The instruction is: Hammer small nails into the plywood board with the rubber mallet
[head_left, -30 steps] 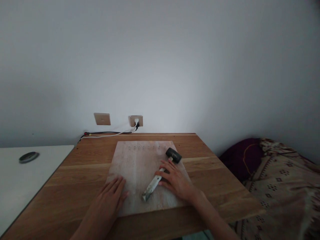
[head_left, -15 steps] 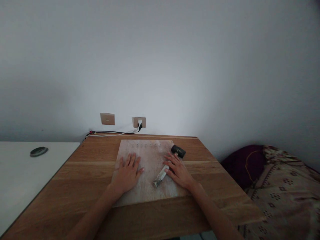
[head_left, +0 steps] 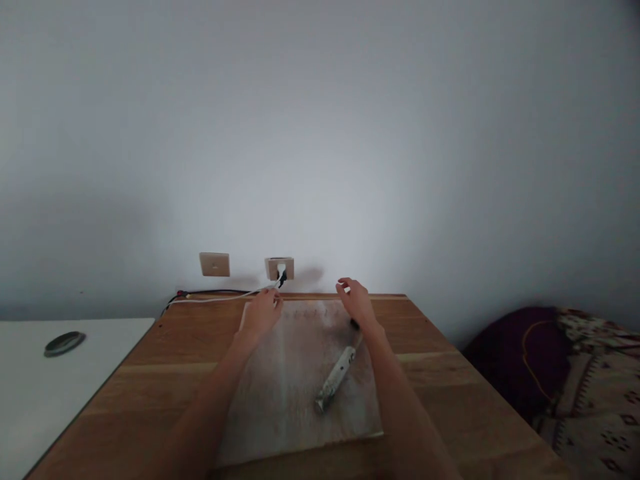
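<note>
A worn, pale board (head_left: pixel 300 400) lies flat on the wooden table, with a row of small marks or holes along its far edge. On its right half rests a mallet (head_left: pixel 335 381), its handle whitish and scuffed, slanting toward me. My right wrist hides most of the mallet's black head. My left hand (head_left: pixel 261 312) hovers at the board's far left corner, fingers loosely bent and holding nothing. Past the far right corner is my right hand (head_left: pixel 356 299), raised with bent fingers apart and nothing in it.
Behind the wooden table (head_left: pixel 165 373) rises a wall with a socket (head_left: pixel 280 268) holding plugs, and a blank plate (head_left: pixel 215 265). Cables (head_left: pixel 215 297) run along the back edge. A white surface (head_left: pixel 30 393) at left bears a dark oval object (head_left: pixel 65 343). Patterned fabric (head_left: pixel 600 413) lies at right.
Both hands have lifted off and moved forward to the board's far edge. My right hand has left the mallet's handle, which lies on the board. The view has tilted up slightly.
</note>
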`<state>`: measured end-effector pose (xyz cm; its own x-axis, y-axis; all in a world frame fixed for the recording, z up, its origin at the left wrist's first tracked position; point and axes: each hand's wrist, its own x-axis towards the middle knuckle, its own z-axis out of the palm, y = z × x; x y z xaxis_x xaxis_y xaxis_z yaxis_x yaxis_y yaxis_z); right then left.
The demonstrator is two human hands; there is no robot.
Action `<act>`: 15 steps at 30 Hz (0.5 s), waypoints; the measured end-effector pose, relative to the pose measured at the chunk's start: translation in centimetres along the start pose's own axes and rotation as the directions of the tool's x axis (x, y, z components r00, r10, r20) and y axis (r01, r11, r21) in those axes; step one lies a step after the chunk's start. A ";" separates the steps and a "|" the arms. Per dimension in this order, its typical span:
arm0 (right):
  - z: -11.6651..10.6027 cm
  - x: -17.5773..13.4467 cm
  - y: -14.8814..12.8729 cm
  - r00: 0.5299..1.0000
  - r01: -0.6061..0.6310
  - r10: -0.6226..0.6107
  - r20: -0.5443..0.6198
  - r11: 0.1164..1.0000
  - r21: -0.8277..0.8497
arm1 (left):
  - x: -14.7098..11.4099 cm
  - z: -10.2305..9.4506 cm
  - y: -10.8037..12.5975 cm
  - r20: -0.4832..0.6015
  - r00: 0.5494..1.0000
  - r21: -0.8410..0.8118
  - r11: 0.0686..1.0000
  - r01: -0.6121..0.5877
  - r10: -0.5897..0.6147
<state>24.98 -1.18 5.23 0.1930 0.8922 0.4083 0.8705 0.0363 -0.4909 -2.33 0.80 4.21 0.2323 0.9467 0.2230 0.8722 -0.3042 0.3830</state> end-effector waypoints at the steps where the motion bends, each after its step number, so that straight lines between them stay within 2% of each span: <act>1: 0.5 0.9 -0.1 0.999 -0.039 0.039 -0.006 0.999 -0.012 | 0.7 0.4 -0.2 -0.016 0.999 -0.024 0.999 0.028 -0.028; 4: 2.4 1.8 0.0 0.992 -0.125 0.126 0.008 0.991 -0.044 | 1.7 1.8 -1.1 -0.020 0.998 -0.104 0.993 0.057 -0.060; 7: 3.9 1.0 0.0 0.984 -0.164 0.169 0.060 0.984 -0.070 | 1.8 2.7 -2.2 0.009 0.999 -0.195 0.979 0.054 -0.053; 12: 4.1 0.2 -0.1 0.971 -0.184 0.199 0.133 0.976 -0.114 | 2.0 3.2 -4.0 0.120 0.990 -0.360 0.926 0.110 -0.071; 15: 4.1 0.2 -0.2 0.964 -0.174 0.199 0.174 0.974 -0.145 | 2.2 3.2 -5.0 0.206 0.978 -0.451 0.884 0.124 -0.032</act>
<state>22.98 0.87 2.27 0.2801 0.9462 0.1620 0.8798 -0.1855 -0.4376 -4.79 4.73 -0.08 0.2884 0.9573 0.0209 0.6055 -0.1992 0.7705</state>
